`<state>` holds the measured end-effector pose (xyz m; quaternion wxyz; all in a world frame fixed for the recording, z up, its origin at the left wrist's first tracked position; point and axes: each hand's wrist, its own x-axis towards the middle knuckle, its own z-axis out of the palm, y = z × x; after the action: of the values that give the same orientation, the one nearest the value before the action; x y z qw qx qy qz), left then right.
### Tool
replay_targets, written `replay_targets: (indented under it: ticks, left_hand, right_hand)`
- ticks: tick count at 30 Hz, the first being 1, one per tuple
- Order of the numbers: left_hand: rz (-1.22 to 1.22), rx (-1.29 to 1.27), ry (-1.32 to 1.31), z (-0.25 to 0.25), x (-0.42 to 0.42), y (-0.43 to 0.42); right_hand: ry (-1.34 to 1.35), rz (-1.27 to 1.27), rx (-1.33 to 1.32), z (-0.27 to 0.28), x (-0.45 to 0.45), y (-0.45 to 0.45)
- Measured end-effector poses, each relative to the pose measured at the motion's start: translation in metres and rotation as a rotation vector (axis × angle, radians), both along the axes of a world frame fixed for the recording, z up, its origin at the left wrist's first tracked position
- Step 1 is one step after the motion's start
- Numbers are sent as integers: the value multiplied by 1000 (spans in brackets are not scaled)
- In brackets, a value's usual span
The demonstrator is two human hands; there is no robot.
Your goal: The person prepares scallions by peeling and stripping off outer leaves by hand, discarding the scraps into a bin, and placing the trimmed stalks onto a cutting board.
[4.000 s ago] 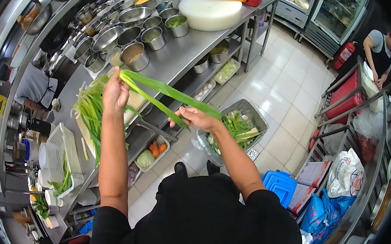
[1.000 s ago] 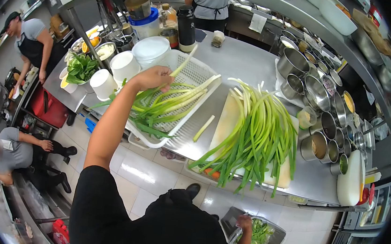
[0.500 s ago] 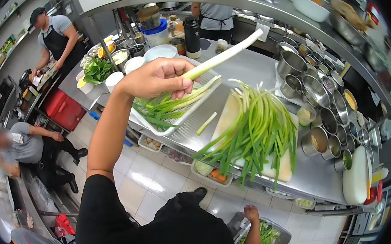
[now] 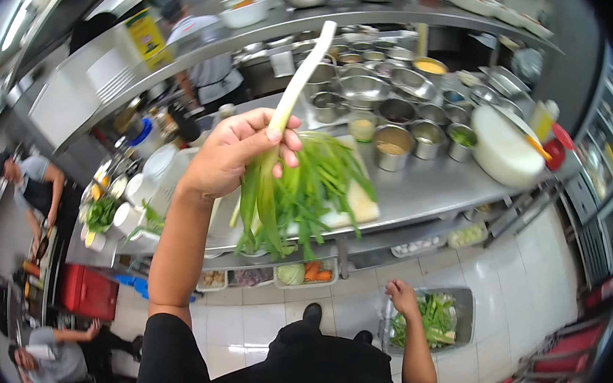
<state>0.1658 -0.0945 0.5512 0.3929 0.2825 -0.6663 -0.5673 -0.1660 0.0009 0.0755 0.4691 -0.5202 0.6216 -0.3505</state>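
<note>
My left hand (image 4: pixel 240 152) is closed around a spring onion (image 4: pixel 304 80) and holds it up above the counter. Its white end points up and its green leaves hang below the fist. Behind it, a heap of spring onions (image 4: pixel 322 178) lies on a white cutting board (image 4: pixel 360 204), partly hidden by the held stalk. Low at my right side, my right hand (image 4: pixel 403 298) hangs beside a grey bin (image 4: pixel 466 314) of green trimmings (image 4: pixel 434 322). Its fingers are curled together, with nothing visible in them.
Metal pots (image 4: pixel 392 148) and a large white tub (image 4: pixel 506 148) stand along the steel counter (image 4: pixel 413 191). A shelf (image 4: pixel 294 17) runs overhead. Vegetable containers (image 4: pixel 306 273) sit below. Co-workers (image 4: pixel 38 180) are at the left and behind the counter.
My view has swung to the right. My left hand still grips the spring onion, now more upright, with its leaves in front of the heap. My right hand shows higher, beside the bin.
</note>
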Motion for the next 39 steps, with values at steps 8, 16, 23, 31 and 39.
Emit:
replay_targets:
  ticks: [8, 16, 23, 31, 39]
  left_hand:
    - [-129, 196, 268, -76, -152, -12]
    - [-265, 558, 409, -193, -283, 5]
    - [-403, 672, 404, -246, -322, 20]
    - [-434, 676, 204, -263, -317, 10]
    - [-482, 709, 387, -268, -302, -2]
  right_hand:
    - [-230, -338, -277, 92, -45, 32]
    - [-287, -531, -481, 162, -92, 75]
    - [-412, -392, -508, 164, -92, 71]
    - [-742, -55, -315, 143, -111, 60]
    - [-844, -31, -47, 145, -112, 79]
